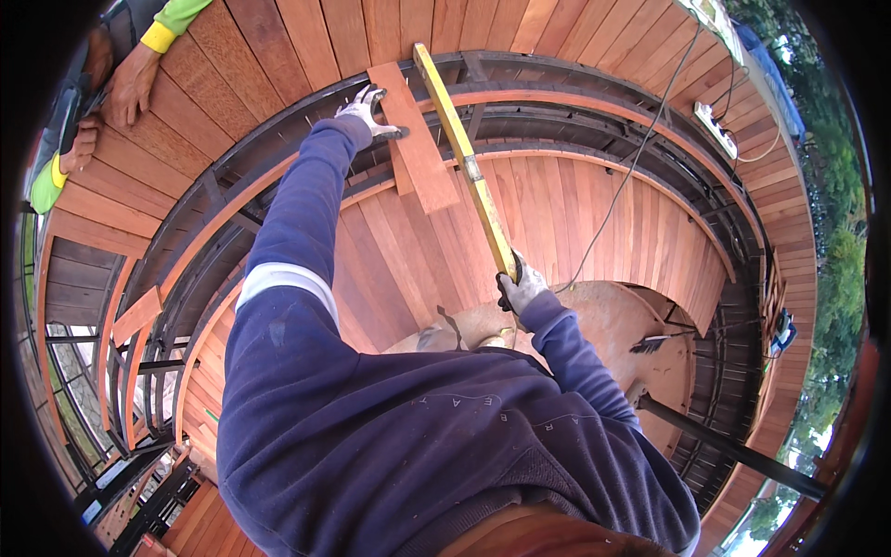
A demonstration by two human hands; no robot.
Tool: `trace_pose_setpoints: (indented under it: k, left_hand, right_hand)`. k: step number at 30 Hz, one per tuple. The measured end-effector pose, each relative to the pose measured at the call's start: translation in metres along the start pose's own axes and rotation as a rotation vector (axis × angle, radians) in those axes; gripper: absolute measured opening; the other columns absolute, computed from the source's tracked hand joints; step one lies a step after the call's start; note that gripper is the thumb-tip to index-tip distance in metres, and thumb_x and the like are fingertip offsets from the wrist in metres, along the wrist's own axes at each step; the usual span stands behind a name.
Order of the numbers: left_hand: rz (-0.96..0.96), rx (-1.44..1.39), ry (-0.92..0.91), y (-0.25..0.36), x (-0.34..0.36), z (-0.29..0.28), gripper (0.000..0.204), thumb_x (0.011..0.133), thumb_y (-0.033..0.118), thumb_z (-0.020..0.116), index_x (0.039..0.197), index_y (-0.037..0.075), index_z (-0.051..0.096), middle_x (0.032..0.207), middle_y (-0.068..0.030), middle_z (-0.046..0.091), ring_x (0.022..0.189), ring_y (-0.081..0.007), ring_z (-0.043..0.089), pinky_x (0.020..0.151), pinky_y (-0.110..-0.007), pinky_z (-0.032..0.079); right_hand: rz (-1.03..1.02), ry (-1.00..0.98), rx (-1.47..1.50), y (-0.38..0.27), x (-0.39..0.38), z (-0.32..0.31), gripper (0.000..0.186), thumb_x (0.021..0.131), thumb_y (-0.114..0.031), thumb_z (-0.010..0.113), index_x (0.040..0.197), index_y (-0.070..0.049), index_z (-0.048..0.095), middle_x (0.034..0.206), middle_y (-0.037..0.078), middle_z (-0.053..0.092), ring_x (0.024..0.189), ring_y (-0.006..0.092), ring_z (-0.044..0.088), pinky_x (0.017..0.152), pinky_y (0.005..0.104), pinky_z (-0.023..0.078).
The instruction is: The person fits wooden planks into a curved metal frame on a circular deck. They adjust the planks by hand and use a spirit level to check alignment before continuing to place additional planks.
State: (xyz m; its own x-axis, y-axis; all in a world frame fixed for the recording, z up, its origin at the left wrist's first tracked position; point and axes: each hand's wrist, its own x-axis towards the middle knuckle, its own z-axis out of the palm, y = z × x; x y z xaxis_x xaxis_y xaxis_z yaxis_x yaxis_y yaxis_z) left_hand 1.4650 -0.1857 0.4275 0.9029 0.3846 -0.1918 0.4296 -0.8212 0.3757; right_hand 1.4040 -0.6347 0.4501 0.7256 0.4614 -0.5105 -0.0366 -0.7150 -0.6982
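A short reddish wooden board [415,153] lies across the curved dark frame in front of me. My left hand [364,111], in a white and black glove, reaches to its left edge with fingers spread, the tips touching the wood. A long yellow spirit level [464,162] slants beside the board, its far end near the upper planks. Around its near end, my gloved right hand [525,286] is closed. Beneath the board, another short wooden piece [401,172] partly shows.
Curved tiers of planks [575,213] surround me, with exposed dark metal framing [594,130] between them. At upper left are a co-worker's hands [130,88]. A cable [640,148] hangs across the right side, near a white power strip [715,130]. A dark pole [733,446] extends at lower right.
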Motion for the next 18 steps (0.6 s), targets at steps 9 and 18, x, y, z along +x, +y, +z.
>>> trace_pose_setpoints:
  k: [9, 18]
  left_hand:
    - [0.005, -0.019, 0.006, -0.003, 0.001, 0.000, 0.112, 0.063, 0.069, 0.079, 0.152, 0.018, 0.033, 0.161, -0.0077, 0.023, 0.145, -0.0363, 0.028, 0.120, -0.046, 0.025]
    - [-0.035, 0.018, -0.007, -0.002, 0.002, 0.002, 0.113, 0.061, 0.071, 0.078, 0.151, 0.017, 0.034, 0.161, -0.0095, 0.021, 0.144, -0.0340, 0.030, 0.119, -0.044, 0.028]
  right_hand:
    - [-0.046, 0.007, -0.033, 0.016, 0.008, 0.002, 0.062, 0.090, -0.024, 0.058, 0.146, -0.008, 0.038, 0.070, 0.014, 0.067, 0.058, 0.0237, 0.069, 0.059, 0.0378, 0.057]
    - [0.000, -0.020, 0.001, -0.001, 0.000, -0.001, 0.060, 0.091, -0.022, 0.058, 0.145, -0.007, 0.039, 0.070, 0.015, 0.067, 0.058, 0.0245, 0.069, 0.059, 0.0375, 0.057]
